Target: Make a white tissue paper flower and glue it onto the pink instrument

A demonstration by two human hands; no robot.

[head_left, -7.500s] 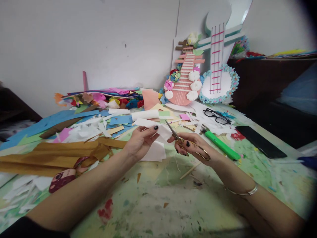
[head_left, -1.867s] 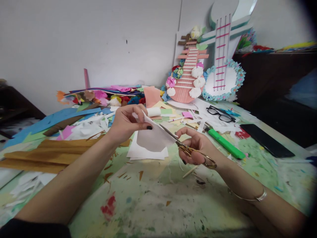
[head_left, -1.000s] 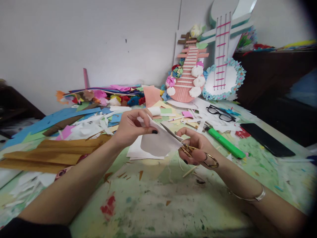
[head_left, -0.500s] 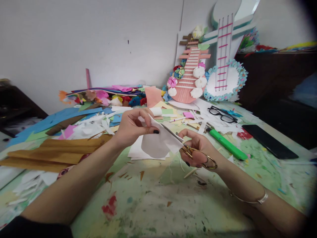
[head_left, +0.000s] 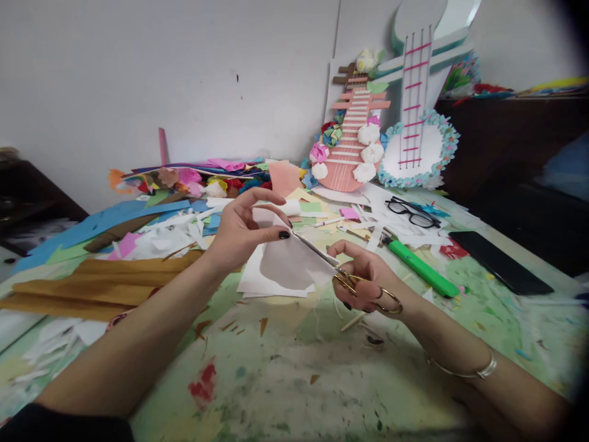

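The left hand [head_left: 239, 232] is pinching a thin, bent sheet of white paper [head_left: 288, 265] between its thumb and a finger, with the pointing finger curving above; the right hand [head_left: 370, 279] is gripping shiny scissors with gold handles and grey metal blades [head_left: 343, 276]; the blades are lying along the sheet's edge, and their tips are pointing at the left thumb; a gap is showing between the two hands, and the sheet and blades are filling it; a small pile of flat white paper [head_left: 249, 281] is lying under the held sheet, on the green, paint-spotted table [head_left: 257, 380]; a long, bright green plastic tool [head_left: 421, 268] is resting just right of the right hand, and a flat black phone [head_left: 500, 262] is lying farther right; wide, folded, mustard-brown paper [head_left: 87, 285] is spreading out left of the left hand; black-framed glasses [head_left: 411, 213] are sitting past the right hand.
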